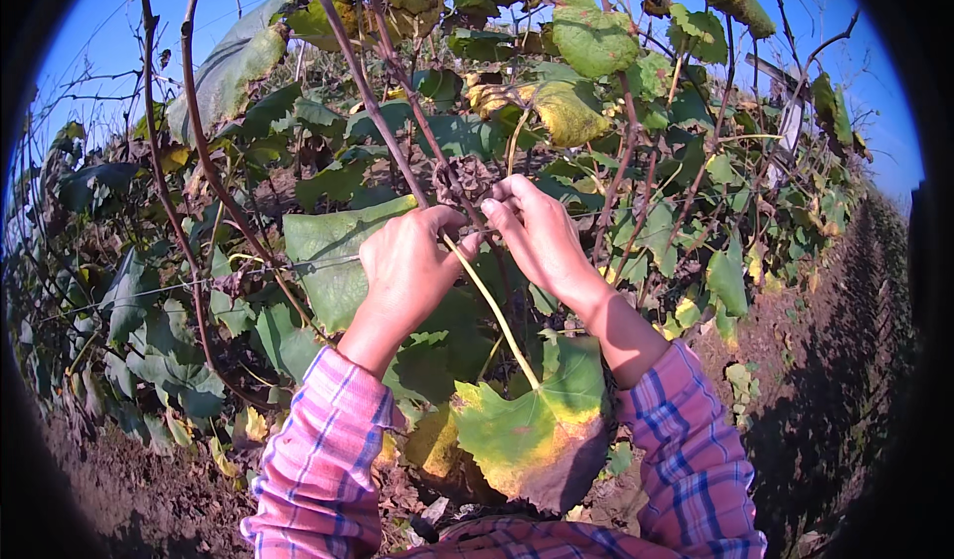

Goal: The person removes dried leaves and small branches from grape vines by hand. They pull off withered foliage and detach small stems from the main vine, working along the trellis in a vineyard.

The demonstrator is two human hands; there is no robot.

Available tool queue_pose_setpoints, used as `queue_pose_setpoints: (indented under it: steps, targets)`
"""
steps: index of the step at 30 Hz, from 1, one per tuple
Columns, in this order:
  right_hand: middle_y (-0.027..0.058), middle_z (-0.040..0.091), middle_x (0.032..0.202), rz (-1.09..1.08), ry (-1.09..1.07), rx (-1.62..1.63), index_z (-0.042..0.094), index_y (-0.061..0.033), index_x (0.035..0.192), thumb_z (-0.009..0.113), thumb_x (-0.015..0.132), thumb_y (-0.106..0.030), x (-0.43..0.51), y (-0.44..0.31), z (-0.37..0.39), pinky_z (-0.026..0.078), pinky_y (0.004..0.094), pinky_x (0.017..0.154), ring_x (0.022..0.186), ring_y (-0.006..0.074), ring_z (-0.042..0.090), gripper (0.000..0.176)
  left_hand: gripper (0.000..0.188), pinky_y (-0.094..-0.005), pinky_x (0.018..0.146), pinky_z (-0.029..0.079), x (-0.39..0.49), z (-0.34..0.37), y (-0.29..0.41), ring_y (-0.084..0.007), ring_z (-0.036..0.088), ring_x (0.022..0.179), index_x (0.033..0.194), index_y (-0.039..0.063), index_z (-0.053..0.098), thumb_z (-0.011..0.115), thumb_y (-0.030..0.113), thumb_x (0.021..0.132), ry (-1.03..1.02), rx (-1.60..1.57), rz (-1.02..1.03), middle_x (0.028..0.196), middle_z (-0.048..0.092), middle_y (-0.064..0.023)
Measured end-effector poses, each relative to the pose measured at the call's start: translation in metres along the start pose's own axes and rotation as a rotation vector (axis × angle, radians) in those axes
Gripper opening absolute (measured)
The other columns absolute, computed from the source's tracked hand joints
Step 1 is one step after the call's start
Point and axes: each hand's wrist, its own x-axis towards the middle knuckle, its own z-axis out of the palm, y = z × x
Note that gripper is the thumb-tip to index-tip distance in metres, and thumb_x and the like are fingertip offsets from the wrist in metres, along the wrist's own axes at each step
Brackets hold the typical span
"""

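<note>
My left hand [410,261] is closed around a brown grapevine cane [378,112] where it meets a thin trellis wire [328,261]. My right hand [533,231] is raised just right of it, thumb and forefinger close together beside a second cane [417,115]; whether something thin is pinched between them cannot be told. Shrivelled brown leaves [463,177] hang just above, between the hands. A pale leaf stalk [496,309] runs down from my left hand to a large green, yellow and brown vine leaf [533,428] between my forearms. A broad green leaf [320,242] lies behind my left hand.
More upright canes [201,112] rise at the left, others [630,127] at the right. Dense green and yellowing foliage surrounds the hands. A weathered trellis post [790,123] stands at the upper right. Bare soil [827,335] with shadows runs along the right side.
</note>
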Motion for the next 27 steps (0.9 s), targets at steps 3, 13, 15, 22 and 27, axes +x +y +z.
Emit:
queue_pose_setpoints:
  steps: [3, 13, 15, 22, 27]
  targets:
    - [0.0151, 0.066, 0.091, -0.123, 0.021, 0.02, 0.056, 0.0001, 0.105, 0.065, 0.092, -0.015, -0.005, -0.005, -0.001, 0.051, 0.0384, 0.07, 0.076, 0.0292, 0.066, 0.022, 0.025, -0.0427, 0.066, 0.051, 0.001, 0.0, 0.0, -0.0296, 0.069, 0.071, 0.089, 0.014, 0.075, 0.074, 0.037, 0.078, 0.025, -0.018, 0.019, 0.068, 0.069, -0.0092]
    - [0.0179, 0.065, 0.087, -0.143, -0.079, -0.168, 0.063, 0.0008, 0.097, 0.07, 0.087, -0.021, 0.018, -0.01, 0.009, 0.052, 0.0417, 0.068, 0.078, 0.0328, 0.066, 0.025, 0.025, -0.0453, 0.066, 0.052, 0.004, 0.001, 0.0, -0.0322, 0.069, 0.074, 0.087, 0.011, 0.073, 0.072, 0.034, 0.079, -0.003, 0.096, 0.035, 0.073, 0.07, -0.0118]
    - [0.0165, 0.062, 0.084, -0.103, -0.073, -0.023, 0.063, 0.0012, 0.094, 0.069, 0.088, -0.017, 0.018, -0.008, 0.009, 0.051, 0.0395, 0.066, 0.074, 0.0289, 0.065, 0.02, 0.025, -0.0457, 0.067, 0.051, 0.003, 0.002, -0.003, -0.0324, 0.069, 0.076, 0.09, 0.011, 0.072, 0.071, 0.034, 0.08, -0.002, 0.085, 0.048, 0.077, 0.071, -0.0121]
    - [0.0132, 0.064, 0.079, 0.049, -0.097, 0.173, 0.057, 0.0022, 0.094, 0.066, 0.094, -0.014, 0.018, 0.005, -0.008, 0.049, 0.0312, 0.062, 0.067, 0.0133, 0.061, 0.019, 0.034, -0.0392, 0.068, 0.049, 0.003, 0.008, -0.01, -0.0267, 0.069, 0.076, 0.111, 0.018, 0.069, 0.07, 0.04, 0.086, 0.032, 0.015, 0.049, 0.078, 0.071, -0.0047]
    - [0.0086, 0.062, 0.079, -0.041, 0.084, 0.056, 0.058, 0.001, 0.093, 0.072, 0.089, -0.01, 0.021, 0.016, -0.004, 0.05, 0.0295, 0.06, 0.065, 0.0103, 0.058, 0.019, 0.023, -0.0417, 0.07, 0.049, 0.005, -0.001, -0.007, -0.029, 0.069, 0.078, 0.092, 0.016, 0.073, 0.073, 0.036, 0.083, -0.042, -0.058, 0.002, 0.077, 0.071, -0.0082]
